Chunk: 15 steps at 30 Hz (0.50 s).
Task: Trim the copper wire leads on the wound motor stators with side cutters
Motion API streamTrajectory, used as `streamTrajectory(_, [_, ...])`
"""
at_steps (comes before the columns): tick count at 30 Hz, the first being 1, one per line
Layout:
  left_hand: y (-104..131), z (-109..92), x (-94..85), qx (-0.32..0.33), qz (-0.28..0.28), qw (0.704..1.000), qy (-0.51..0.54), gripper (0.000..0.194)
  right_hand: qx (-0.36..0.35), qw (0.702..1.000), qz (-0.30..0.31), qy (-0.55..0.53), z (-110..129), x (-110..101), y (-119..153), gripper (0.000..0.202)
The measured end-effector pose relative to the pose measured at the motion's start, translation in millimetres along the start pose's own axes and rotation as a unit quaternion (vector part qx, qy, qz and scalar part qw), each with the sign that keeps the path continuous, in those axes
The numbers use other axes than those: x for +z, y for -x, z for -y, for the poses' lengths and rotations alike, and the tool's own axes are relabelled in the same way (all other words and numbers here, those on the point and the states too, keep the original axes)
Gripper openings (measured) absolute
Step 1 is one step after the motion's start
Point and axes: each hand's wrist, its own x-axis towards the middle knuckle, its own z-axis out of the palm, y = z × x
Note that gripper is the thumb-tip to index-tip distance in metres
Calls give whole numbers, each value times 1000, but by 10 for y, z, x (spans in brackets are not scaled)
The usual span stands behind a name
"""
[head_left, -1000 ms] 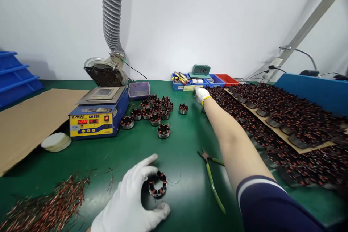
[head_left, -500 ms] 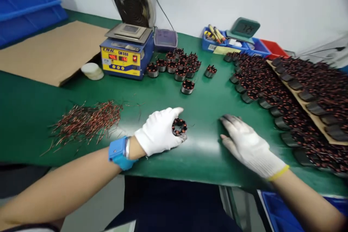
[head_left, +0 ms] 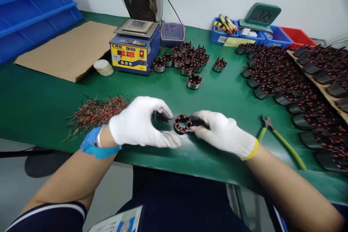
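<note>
The copper-wound stator [head_left: 179, 128] sat between the left grip [head_left: 140, 123], spread open, and the right grip [head_left: 220, 130], at its edge, closure unclear; diagonal cutters [head_left: 268, 124] lay right, wire clippings [head_left: 99, 114] left, other stators [head_left: 187, 68] beyond

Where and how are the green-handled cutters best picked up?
Probably by both green handles, with the right hand coming from the near side: the handles spread that way, while the metal jaws point away. One handle is partly hidden by the wrist, so drawing back first may help.

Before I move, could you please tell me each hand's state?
Left hand: open, curved beside the wound ring.
Right hand: fingertips at the ring's edge; whether gripping, cannot be told.
</note>
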Motion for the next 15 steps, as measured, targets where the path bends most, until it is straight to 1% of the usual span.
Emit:
streamTrajectory(1, [2,-19,47,-16,36,999,-36,55,-5,1000,15,11,2,32,0,24])
streamTrajectory(2, [1,-36,106,-33,57,995,-74,57,-6,999,25,31,9,58,11,22])
streamTrajectory(3, [-3,-51,168,-47,60,992,-105,61,-7,998,32,51,22,75,29,20])
streamTrajectory(4, [-9,-62,227,-54,51,989,-126,67,-13,997,41,64,36,78,50,19])
streamTrajectory(5, [-16,-68,279,-52,41,988,-138,72,-25,996,58,62,49,66,70,18])
streamTrajectory(7, [-26,-66,352,-28,46,988,-147,81,-27,995,93,17,59,12,96,13])
streamTrajectory(9, [-29,-49,393,-3,58,986,-157,85,27,994,98,-36,47,-39,97,17])
streamTrajectory(10, [-28,-38,410,7,59,985,-164,87,65,993,81,-54,39,-45,88,24])
streamTrajectory(12, [-28,-18,454,25,38,984,-172,92,123,990,5,-75,37,-7,53,36])
streamTrajectory(13, [-32,-10,483,35,26,985,-166,93,126,987,-41,-85,46,32,30,40])
streamTrajectory(14, [-40,-3,516,43,20,987,-156,90,112,985,-86,-95,62,77,7,40])
streamTrajectory(15, [-52,1,550,45,17,988,-146,84,84,984,-122,-99,81,121,-16,36])
